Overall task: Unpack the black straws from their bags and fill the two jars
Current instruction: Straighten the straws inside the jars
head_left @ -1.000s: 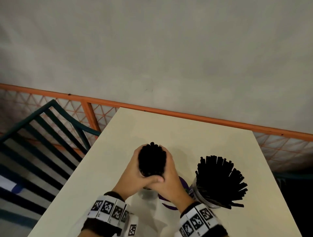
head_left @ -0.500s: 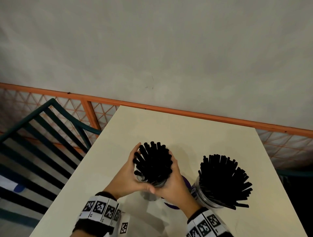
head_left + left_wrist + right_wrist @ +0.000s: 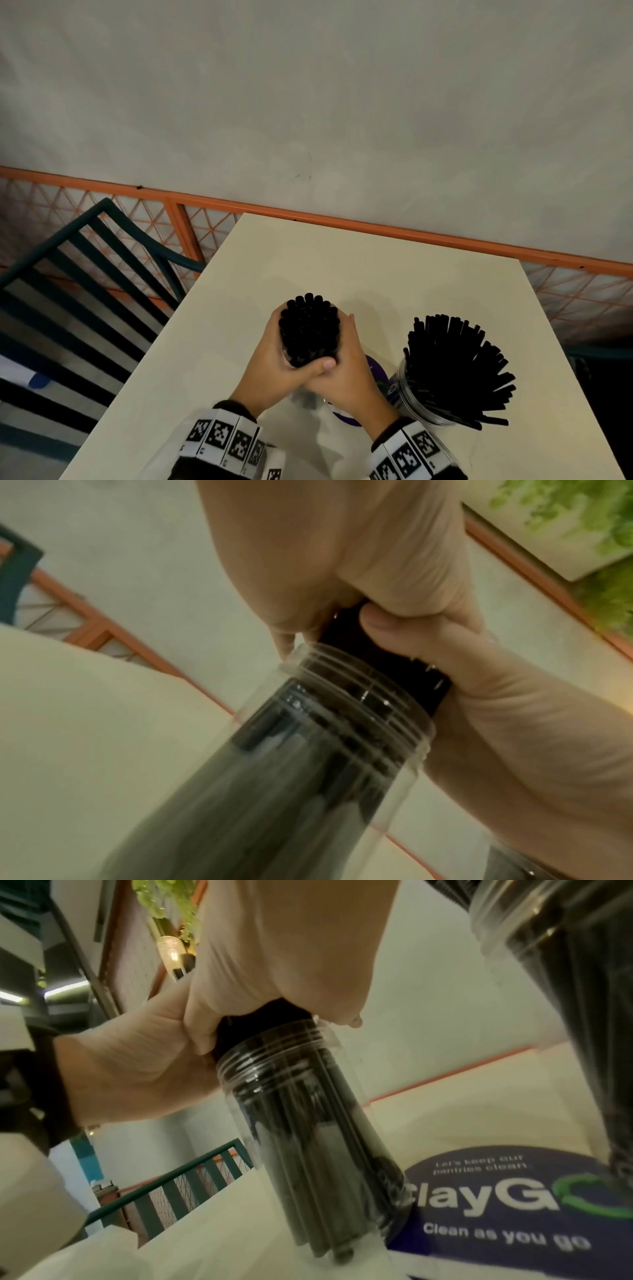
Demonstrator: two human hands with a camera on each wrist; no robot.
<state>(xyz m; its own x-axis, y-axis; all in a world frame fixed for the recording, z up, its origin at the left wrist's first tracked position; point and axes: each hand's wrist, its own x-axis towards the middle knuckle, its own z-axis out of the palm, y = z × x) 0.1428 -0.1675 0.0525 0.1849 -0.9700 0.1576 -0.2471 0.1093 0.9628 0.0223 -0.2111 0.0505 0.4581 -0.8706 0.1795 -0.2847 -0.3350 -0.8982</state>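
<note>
A tight bundle of black straws (image 3: 309, 329) stands in a clear jar (image 3: 346, 723) on the cream table (image 3: 376, 270). My left hand (image 3: 274, 363) and right hand (image 3: 346, 366) wrap around the bundle just above the jar's threaded mouth (image 3: 270, 1053), and the left thumb crosses in front. The jar (image 3: 318, 1148) is mostly hidden under my hands in the head view. To the right stands a second clear jar (image 3: 416, 401) with black straws (image 3: 455, 366) fanned out of it.
A round purple sticker (image 3: 507, 1202) reading "Clean as you go" lies on the table between the jars. Clear plastic wrapping (image 3: 298, 442) lies near the front edge. An orange mesh railing (image 3: 376, 228) runs behind the table, and a dark green slatted chair (image 3: 85, 274) stands at the left.
Half a second ago the straws were spread loosely between my hands. Now both hands have squeezed them back into a tight upright bundle over the jar.
</note>
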